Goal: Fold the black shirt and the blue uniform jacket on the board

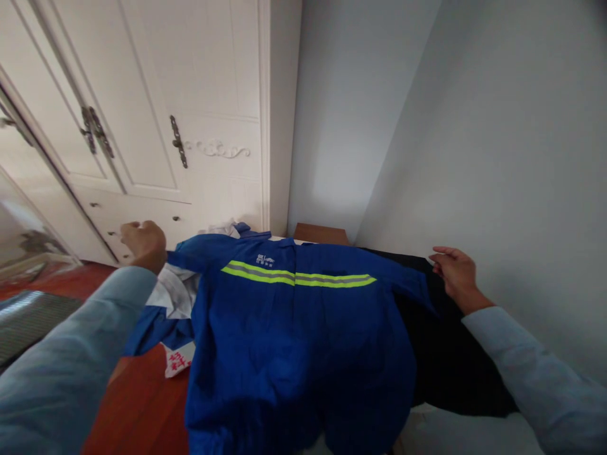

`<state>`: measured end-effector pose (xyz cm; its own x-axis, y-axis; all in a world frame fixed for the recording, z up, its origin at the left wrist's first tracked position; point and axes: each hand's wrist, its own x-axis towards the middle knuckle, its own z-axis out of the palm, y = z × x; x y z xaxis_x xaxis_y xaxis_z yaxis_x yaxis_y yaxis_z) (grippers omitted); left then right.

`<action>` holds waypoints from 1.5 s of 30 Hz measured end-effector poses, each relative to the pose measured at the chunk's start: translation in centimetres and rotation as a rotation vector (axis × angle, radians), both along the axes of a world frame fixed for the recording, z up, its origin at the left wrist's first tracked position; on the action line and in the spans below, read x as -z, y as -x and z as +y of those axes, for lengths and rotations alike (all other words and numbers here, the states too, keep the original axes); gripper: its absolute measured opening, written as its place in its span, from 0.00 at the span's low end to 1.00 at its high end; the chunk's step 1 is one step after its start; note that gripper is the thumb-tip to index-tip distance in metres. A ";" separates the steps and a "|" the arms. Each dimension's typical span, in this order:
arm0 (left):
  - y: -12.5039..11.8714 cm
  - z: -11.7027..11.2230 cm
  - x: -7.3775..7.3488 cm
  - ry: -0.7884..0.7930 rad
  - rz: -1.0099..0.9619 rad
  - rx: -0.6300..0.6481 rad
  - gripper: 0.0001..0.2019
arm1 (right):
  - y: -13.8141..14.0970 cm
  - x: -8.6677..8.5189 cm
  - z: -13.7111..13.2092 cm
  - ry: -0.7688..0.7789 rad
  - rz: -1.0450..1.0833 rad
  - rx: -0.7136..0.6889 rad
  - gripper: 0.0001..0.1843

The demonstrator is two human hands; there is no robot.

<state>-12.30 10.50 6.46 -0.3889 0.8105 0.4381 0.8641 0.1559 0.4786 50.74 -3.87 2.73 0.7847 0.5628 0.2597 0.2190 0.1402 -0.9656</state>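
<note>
A blue work jacket [294,328] lies spread out in front of me, its chest crossed by a yellow-green and grey reflective stripe [258,273]. White lettering [265,260] marks one side of the chest. My left hand [146,243] is raised beside the sleeve on the left, fingers curled in, with no cloth visible at the fingertips. Above the end of the sleeve on the right [412,284], my right hand [454,268] hovers with its fingers bent and slightly apart. That sleeve hangs free of the fingers. The jacket's lower end runs out of view.
Black cloth [450,354] lies under the jacket's right side. White cloth [177,291] and more blue cloth [159,332] are bunched at the left. A white wardrobe [213,82] stands behind, grey walls [497,126] to the right. Reddish flooring [137,404] shows at lower left.
</note>
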 end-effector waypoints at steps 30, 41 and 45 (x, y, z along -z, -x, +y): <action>-15.6 2.0 15.7 0.288 0.406 0.836 0.37 | 20.4 10.1 19.0 0.517 -1.332 -0.858 0.30; -15.5 1.8 15.8 0.238 0.398 0.840 0.35 | 18.7 7.2 24.8 0.728 -1.194 -0.721 0.20; -15.6 1.9 16.1 0.229 0.386 0.816 0.36 | 19.0 6.2 26.9 0.877 -1.171 -0.902 0.14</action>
<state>3.27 12.41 -9.59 0.4783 0.8516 0.2143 0.8408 -0.5145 0.1682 31.72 23.04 -3.48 -0.2037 0.9616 -0.1839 0.9637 0.1639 -0.2106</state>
